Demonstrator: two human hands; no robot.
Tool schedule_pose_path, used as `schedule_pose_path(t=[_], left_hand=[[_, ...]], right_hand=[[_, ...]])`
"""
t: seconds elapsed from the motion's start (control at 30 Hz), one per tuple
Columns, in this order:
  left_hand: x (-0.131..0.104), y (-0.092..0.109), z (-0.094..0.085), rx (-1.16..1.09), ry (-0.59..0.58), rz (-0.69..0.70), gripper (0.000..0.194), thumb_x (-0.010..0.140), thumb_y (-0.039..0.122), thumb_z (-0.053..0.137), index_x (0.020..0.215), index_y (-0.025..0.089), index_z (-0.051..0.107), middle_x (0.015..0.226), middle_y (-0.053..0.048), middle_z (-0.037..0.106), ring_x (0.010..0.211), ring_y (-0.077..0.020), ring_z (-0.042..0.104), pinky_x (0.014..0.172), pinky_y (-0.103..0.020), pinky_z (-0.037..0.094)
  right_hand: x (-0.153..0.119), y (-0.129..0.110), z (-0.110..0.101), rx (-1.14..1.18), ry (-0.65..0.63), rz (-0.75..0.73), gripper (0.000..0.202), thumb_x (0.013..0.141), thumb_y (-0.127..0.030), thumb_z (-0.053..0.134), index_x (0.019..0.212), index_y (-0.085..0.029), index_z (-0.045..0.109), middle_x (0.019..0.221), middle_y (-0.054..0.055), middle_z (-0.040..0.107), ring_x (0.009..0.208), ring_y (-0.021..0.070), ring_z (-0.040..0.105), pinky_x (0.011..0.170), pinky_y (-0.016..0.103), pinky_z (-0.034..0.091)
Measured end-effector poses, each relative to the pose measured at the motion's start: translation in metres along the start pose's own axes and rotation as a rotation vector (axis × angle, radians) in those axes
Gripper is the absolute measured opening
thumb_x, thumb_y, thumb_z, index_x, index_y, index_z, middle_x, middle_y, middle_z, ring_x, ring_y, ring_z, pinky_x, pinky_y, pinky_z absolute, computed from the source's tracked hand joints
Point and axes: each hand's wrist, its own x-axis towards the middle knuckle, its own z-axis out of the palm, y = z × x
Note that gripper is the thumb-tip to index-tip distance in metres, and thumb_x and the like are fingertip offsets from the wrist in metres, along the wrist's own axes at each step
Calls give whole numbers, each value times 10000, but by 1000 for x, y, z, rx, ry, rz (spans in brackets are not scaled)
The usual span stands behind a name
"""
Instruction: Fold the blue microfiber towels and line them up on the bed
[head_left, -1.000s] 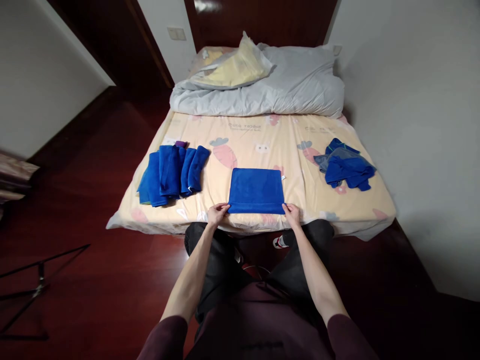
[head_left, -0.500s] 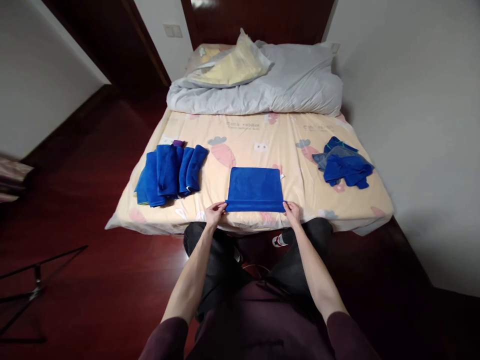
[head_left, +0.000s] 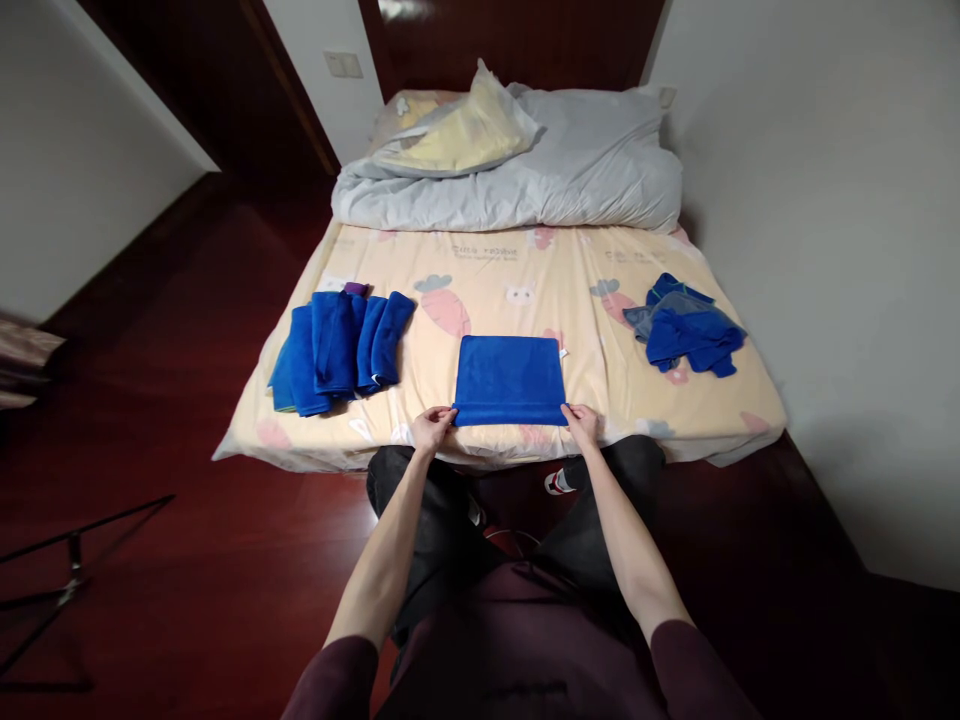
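Note:
A blue cloth (head_left: 510,370) lies flat on the bed near its front edge, with a narrow folded strip along its near side. My left hand (head_left: 433,428) pinches the near left corner of this strip. The near right corner is pinched between the fingers of my right hand (head_left: 581,424). To the left, several rolled or folded blue cloths (head_left: 334,345) lie side by side, a bit of purple showing behind them. On the right side sits a crumpled pile of blue and grey-blue cloths (head_left: 694,330).
The bed (head_left: 525,280) has a patterned yellow sheet. A grey quilt (head_left: 600,160) and a yellow pillow in a translucent cover (head_left: 472,130) lie at its far end. A black metal stand (head_left: 73,570) is on the floor at the left.
Both hands have barely moved and still pinch the cloth's near corners. The near strip looks slightly wider than before.

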Motion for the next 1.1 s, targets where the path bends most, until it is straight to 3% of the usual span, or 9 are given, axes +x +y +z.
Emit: schedule_pose_path(t=[0.37, 0.57, 0.7, 0.8, 0.9, 1.0, 1.1], left_hand=[[4, -1, 0, 120, 22, 20, 398, 639, 509, 869, 848, 187, 767, 711, -25, 725, 560, -131, 620, 559, -242, 488], [-7, 16, -1, 137, 22, 52, 373, 685, 506, 838, 870, 191, 764, 778, -54, 755, 638, -171, 677, 601, -260, 524], [-30, 27, -23, 200, 0, 181, 376, 770, 494, 795, 1010, 205, 785, 963, -110, 788, 851, -251, 748, 748, -328, 592], [-44, 28, -37, 346, -106, 410, 366, 873, 427, 715, 1168, 220, 778, 1206, -136, 762, 1105, -295, 725, 1017, -419, 567], [-48, 26, -31, 508, -298, 624, 402, 954, 337, 583, 1314, 219, 717, 1447, -120, 653, 1392, -291, 574, 1223, -472, 422], [-46, 24, -8, 686, -464, 735, 486, 964, 287, 518, 1424, 192, 642, 1553, -121, 563, 1510, -294, 446, 1266, -506, 363], [-42, 21, 16, 851, -475, 766, 542, 943, 256, 521, 1474, 190, 604, 1570, -123, 545, 1546, -337, 380, 1266, -542, 339]], right_hand=[[6, -2, 5, -87, 38, 65, 422, 680, -607, 799, 763, -195, 753, 802, 81, 797, 577, 204, 708, 428, 287, 590], [9, -15, 1, -108, 57, 48, 339, 715, -528, 785, 692, -198, 715, 673, 66, 755, 514, 202, 680, 418, 296, 581], [2, -25, -22, -99, 108, -44, 305, 780, -494, 725, 774, -190, 719, 734, 103, 770, 692, 252, 754, 584, 334, 641], [-15, -25, -38, -128, 136, -151, 283, 835, -451, 667, 879, -182, 741, 918, 147, 799, 889, 282, 770, 808, 393, 655], [-37, -27, -39, -222, 45, -340, 318, 918, -393, 580, 1067, -188, 771, 1123, 145, 793, 1052, 293, 752, 997, 454, 607], [-52, -35, -25, -317, -179, -541, 379, 958, -301, 543, 1272, -225, 741, 1370, 87, 713, 1325, 277, 640, 1186, 478, 488], [-52, -38, -8, -369, -356, -658, 455, 959, -230, 533, 1389, -227, 684, 1495, 56, 626, 1474, 249, 507, 1254, 466, 419]])
